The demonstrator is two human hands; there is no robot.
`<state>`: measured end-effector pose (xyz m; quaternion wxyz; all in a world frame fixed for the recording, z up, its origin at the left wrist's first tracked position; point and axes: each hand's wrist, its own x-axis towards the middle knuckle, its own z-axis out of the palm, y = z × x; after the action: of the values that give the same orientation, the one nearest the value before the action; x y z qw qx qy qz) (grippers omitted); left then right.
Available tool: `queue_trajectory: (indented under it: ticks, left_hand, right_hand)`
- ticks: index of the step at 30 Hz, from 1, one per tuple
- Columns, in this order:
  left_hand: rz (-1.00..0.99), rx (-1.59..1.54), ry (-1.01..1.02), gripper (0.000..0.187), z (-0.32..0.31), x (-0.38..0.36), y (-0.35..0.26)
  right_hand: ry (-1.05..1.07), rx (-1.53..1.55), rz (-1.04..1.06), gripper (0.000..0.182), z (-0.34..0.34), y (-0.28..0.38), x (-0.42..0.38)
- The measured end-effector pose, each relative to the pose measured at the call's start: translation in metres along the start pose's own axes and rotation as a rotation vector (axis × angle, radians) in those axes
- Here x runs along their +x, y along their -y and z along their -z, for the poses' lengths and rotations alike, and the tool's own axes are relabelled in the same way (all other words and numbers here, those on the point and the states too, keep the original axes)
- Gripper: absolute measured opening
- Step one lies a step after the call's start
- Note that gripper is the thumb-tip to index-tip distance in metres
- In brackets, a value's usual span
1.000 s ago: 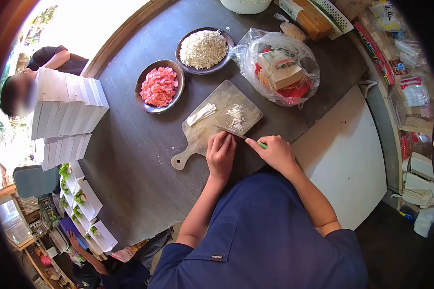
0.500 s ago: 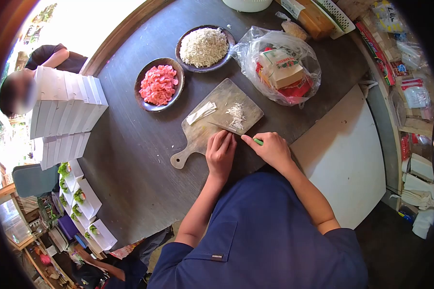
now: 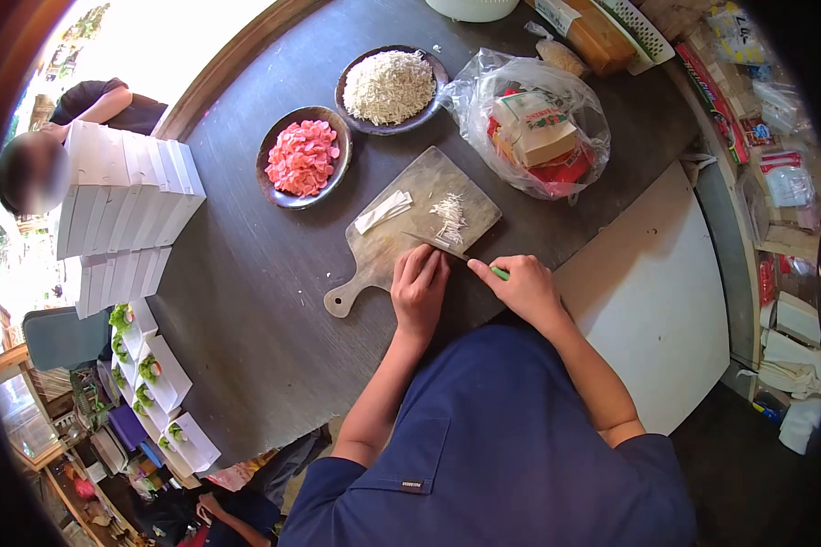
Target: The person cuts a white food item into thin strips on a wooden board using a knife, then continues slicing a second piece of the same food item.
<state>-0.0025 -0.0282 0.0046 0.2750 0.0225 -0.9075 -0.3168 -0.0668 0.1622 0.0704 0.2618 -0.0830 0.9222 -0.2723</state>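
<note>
A wooden cutting board (image 3: 417, 179) with a handle lies on the dark table in front of me. My right hand (image 3: 525, 286) is closed round the green handle of a knife (image 3: 438, 244), whose blade crosses the board's near edge. Beside the blade, my left hand (image 3: 420, 290) has its fingers bent and pressed together on the near edge of the board. Under these fingertips a bit of white food shows, mostly hidden. Farther up the board are several flat white strips (image 3: 383, 211) and, to their right, a small heap of thin white shreds (image 3: 448, 217).
Beyond the board stand a bowl of pink slices (image 3: 303, 159) and a bowl of white shreds (image 3: 388, 87). A clear plastic bag (image 3: 547, 137) holds packages. White boxes (image 3: 128, 196) are stacked at left near a person; open boxes with greens (image 3: 164, 374) stand below, near another person's hand (image 3: 212, 507).
My right hand has shifted slightly right with the knife, and more of the green handle shows. My left hand stays almost still. At lower left, the other person's arm has moved right.
</note>
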Motion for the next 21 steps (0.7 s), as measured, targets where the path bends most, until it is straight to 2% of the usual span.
queue_trajectory:
  ticks: [7,13,16,19,21]
  left_hand:
    - [0.003,-0.012,0.006,0.023,-0.001,-0.001,0.000]
    - [0.004,-0.006,0.002,0.020,-0.002,-0.001,0.000]
    - [0.007,-0.009,0.001,0.020,-0.001,-0.001,0.000]
    - [0.005,-0.013,-0.006,0.020,-0.001,-0.001,-0.001]
    - [0.004,-0.015,-0.011,0.021,-0.002,-0.001,-0.001]
  right_hand:
    - [-0.030,0.009,0.018,0.067,-0.003,-0.004,0.001]
    - [0.028,0.009,-0.010,0.067,-0.004,0.000,0.004]
    - [-0.097,0.105,0.039,0.069,-0.014,-0.001,0.006]
    - [-0.063,0.083,0.029,0.069,-0.009,0.004,0.008]
    - [0.034,0.066,-0.027,0.068,-0.001,0.007,0.007]
